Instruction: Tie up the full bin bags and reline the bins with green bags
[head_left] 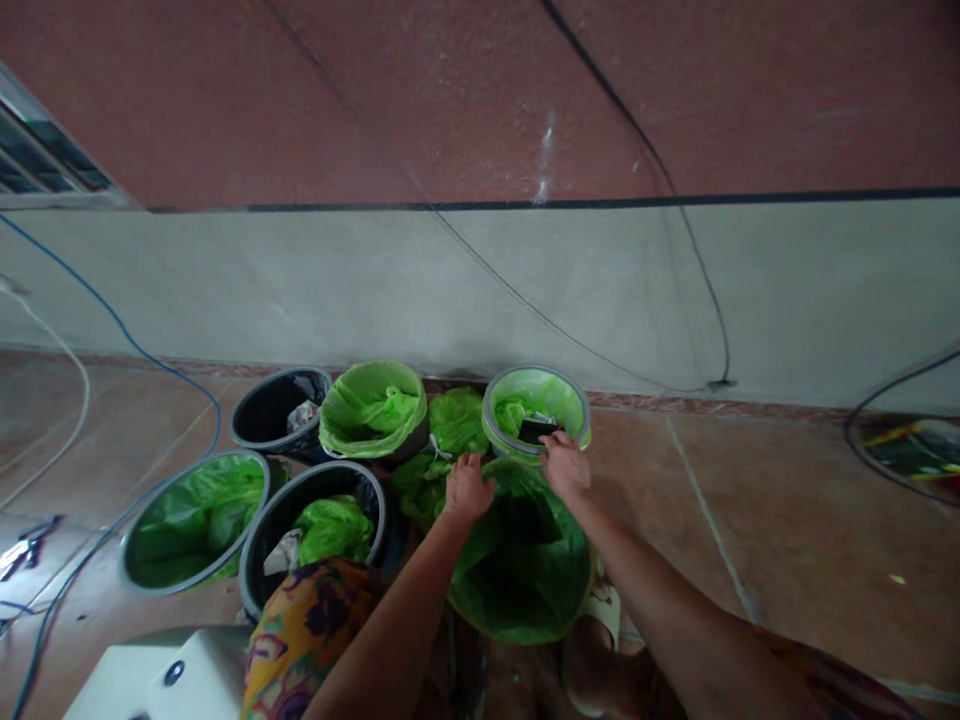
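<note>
Tiled floor below: left hand and right hand flank a green bin liner, grips unclear; spreading seems underway, calling for even tugs.

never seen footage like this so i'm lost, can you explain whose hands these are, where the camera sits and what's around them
No machine: these are a person's bare hands. The picture comes from a camera on their head, looking forward and down. The left hand is at the edge of the nearest green-lined bin; the right hand is at the grey-rimmed bin behind it, beside a dark object. Whether either grips anything is unclear. More lined bins stand on the tiled floor.
</note>
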